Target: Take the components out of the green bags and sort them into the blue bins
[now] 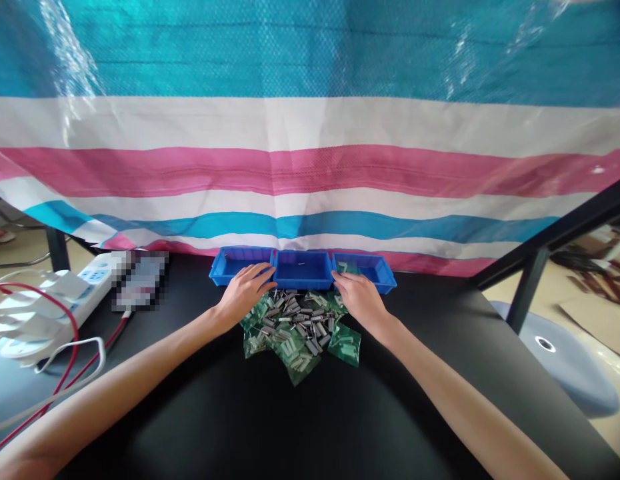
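My left hand (247, 292) reaches over the front edge of the left blue bin (225, 272), its fingers stretched and slightly apart, with nothing visible in them. My right hand (361, 300) is at the front of the right blue bin (385, 277), fingers extended, no held thing visible. A green clear packet (347, 267) lies in that bin, just beyond the right fingers. Between and below my hands spreads a pile of small grey metal cylinders (317, 330) with thin pins, among green packets (296, 360) of similar pieces. The middle blue bin (304, 273) holds one tiny piece.
A striped plastic sheet (310, 167) hangs behind the bins. On the left of the black table (240, 427) are a white power strip (97, 277) with plugs, a red cable (75, 327) and a pixelated device (140, 280). A grey stool (565, 360) stands at right.
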Demonstrator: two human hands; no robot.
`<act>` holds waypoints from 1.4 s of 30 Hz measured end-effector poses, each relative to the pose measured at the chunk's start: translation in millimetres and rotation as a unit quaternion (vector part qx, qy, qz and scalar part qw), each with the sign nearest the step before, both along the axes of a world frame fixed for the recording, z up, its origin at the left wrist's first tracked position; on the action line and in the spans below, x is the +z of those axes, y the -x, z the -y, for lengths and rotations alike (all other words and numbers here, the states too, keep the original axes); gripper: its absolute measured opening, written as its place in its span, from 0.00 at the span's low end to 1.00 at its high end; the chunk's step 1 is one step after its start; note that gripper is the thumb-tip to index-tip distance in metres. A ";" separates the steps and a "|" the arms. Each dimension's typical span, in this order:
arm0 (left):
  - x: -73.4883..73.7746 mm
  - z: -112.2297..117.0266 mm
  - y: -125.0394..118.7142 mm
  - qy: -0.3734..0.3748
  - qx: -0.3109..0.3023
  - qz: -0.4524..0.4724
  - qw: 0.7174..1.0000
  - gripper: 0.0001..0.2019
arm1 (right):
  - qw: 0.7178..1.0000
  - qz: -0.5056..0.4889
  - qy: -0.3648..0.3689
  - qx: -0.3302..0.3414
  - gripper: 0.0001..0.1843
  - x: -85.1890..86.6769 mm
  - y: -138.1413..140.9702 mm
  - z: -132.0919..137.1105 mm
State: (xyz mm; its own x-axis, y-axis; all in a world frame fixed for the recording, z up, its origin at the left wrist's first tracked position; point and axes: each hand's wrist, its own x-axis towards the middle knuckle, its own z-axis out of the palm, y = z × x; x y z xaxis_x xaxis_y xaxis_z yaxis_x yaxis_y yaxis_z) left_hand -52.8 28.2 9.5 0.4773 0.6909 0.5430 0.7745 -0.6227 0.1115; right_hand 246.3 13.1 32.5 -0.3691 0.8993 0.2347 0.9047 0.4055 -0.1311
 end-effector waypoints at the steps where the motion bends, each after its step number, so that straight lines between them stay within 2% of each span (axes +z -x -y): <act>1: -3.1 -1.4 0.9 -0.012 -0.014 0.017 1.000 0.17 | 1.000 -0.001 -0.008 0.004 0.19 -2.0 -1.0 0.1; 7: -12.9 -10.1 6.2 -0.049 -0.091 0.089 0.991 0.13 | 0.998 -0.012 -0.065 0.010 0.20 -14.7 -2.9 1.0; 10: -14.3 -13.1 7.4 -0.055 -0.107 0.099 0.988 0.12 | 0.997 -0.016 -0.078 0.013 0.19 -17.0 -2.4 0.6; 13: -8.8 -9.1 6.6 -0.054 -0.103 0.085 0.990 0.14 | 0.993 -0.020 -0.116 -0.007 0.18 -14.3 1.6 4.4; 16: 2.3 10.2 7.2 -0.029 -0.073 0.056 0.995 0.18 | 0.987 -0.039 -0.158 0.005 0.19 -9.4 6.1 18.2; 18: 8.4 29.9 9.5 -0.002 -0.082 0.039 0.996 0.18 | 0.987 -0.055 -0.130 0.076 0.21 -7.6 6.8 32.5; 20: 10.1 49.3 12.7 0.057 -0.075 -0.006 0.996 0.25 | 0.986 -0.044 -0.070 0.145 0.30 -8.6 5.4 47.6; 22: 6.7 63.7 15.3 0.110 -0.068 -0.067 0.989 0.40 | 0.984 -0.024 -0.011 0.179 0.40 -12.6 3.1 60.1; 25: -3.9 72.6 15.3 0.151 -0.070 -0.128 0.978 0.48 | 0.980 -0.006 0.044 0.196 0.46 -21.8 1.8 69.6; 30: -14.5 72.3 6.3 0.160 -0.058 -0.144 0.975 0.46 | 0.981 -0.005 0.056 0.184 0.46 -32.6 8.7 67.2; 38: -14.3 75.1 -0.2 0.156 -0.050 -0.129 0.978 0.45 | 0.982 -0.013 0.047 0.183 0.45 -35.4 14.6 62.1; 40: -12.9 75.7 0.5 0.164 -0.054 -0.128 0.977 0.45 | 0.983 -0.028 0.032 0.180 0.42 -32.8 13.5 61.9; 42: -10.7 75.9 0.7 0.172 -0.063 -0.127 0.975 0.46 | 0.984 -0.049 0.009 0.171 0.36 -28.2 13.8 61.8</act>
State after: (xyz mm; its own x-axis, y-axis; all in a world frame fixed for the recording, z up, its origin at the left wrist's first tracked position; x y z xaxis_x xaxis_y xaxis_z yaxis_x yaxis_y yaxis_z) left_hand -53.4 -47.8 -1.1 0.6584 0.7390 0.1427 0.7245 -0.6736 0.1461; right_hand 232.5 -48.7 4.3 -0.6274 0.7309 0.2686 0.6985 0.6807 -0.2208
